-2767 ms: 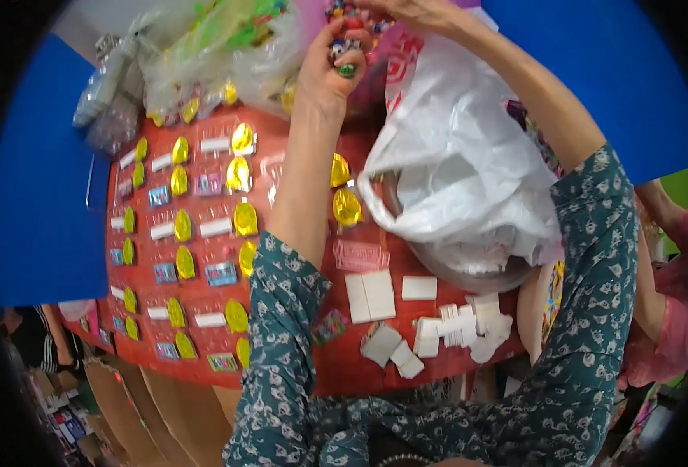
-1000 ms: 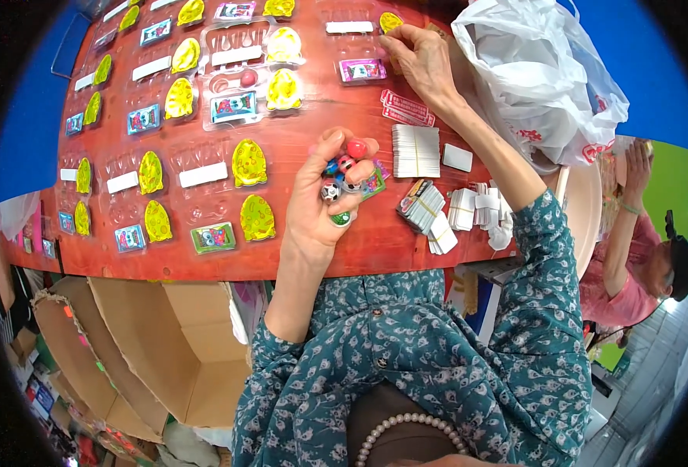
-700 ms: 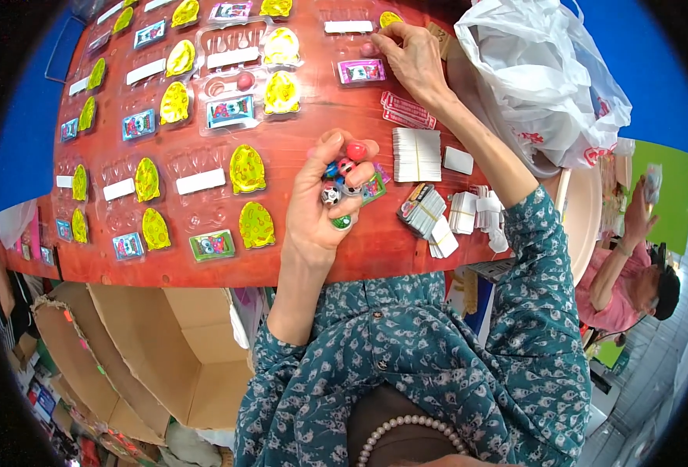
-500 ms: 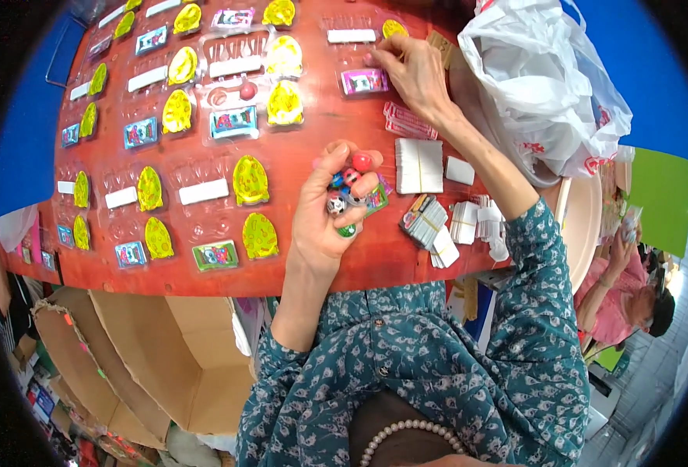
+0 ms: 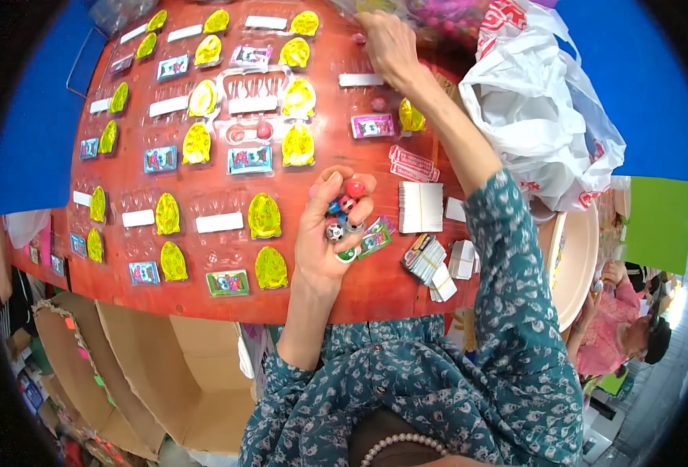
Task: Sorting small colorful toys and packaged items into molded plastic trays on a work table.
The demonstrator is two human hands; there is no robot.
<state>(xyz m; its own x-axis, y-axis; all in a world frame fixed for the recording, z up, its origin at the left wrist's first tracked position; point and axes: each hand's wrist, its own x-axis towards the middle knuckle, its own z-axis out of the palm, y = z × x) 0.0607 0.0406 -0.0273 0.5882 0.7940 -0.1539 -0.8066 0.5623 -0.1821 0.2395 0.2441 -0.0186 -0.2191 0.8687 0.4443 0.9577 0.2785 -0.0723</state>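
Head view: left hand (image 5: pixel 322 233) clutches balls (image 5: pixel 348 205); right hand (image 5: pixel 393 50), grip unclear, now reaches farther.

Right hand (image 5: pixel 391 50): you have it farther off than half a second ago, now over the far part of the table (image 5: pixel 324 117). The pink ball (image 5: pixel 379 103) at your fingertips then now lies clear of them, just beyond the pink packet (image 5: pixel 372 126). Yellow egg shape (image 5: pixel 411 115) right of that packet, earlier behind your hand, now shows. Second pink ball (image 5: pixel 358 38) now visible beside your right hand. Far right: co-worker's hand (image 5: pixel 614 272) lower.
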